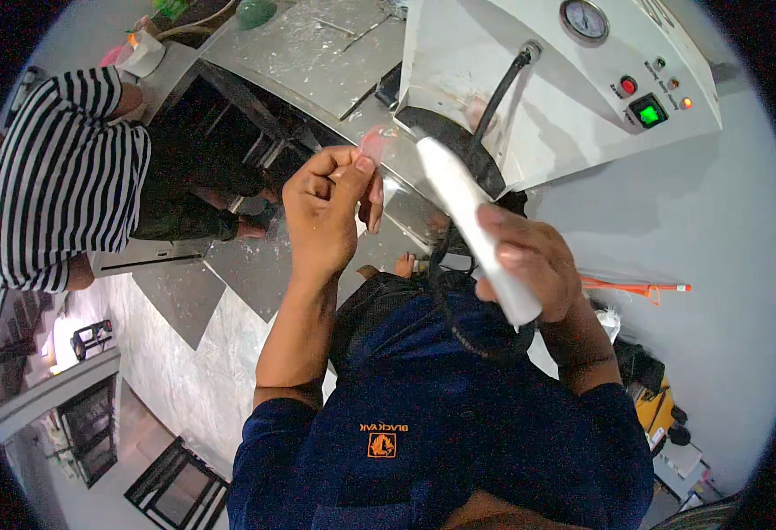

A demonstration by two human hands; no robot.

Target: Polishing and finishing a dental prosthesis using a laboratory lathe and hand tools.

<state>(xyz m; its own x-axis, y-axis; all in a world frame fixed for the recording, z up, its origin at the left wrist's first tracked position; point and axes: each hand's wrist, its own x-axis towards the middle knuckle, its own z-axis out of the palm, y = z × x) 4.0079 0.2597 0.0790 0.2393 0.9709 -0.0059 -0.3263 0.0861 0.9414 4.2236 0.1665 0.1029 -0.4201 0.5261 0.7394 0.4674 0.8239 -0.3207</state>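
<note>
Between the thumb and fingertips of my left hand (328, 199) is a small translucent pink piece (373, 144); its exact kind I cannot make out. My right hand (536, 261) is wrapped round a long white tool (460, 194), blurred, with a tapered dark tip. It slants up toward the pink piece, and its tip is a short way to the right of it. Behind the tool a round black plate (423, 124) sits partly hidden at the base of a white machine (512, 97).
The machine carries a round dial gauge (584, 21), a lit green switch (648, 111) and a black hose (501, 93). Thin metal rods lie on the grey worktop (291, 44). At left sits a person in a striped shirt (65, 181). An orange bar (640, 286) is at right.
</note>
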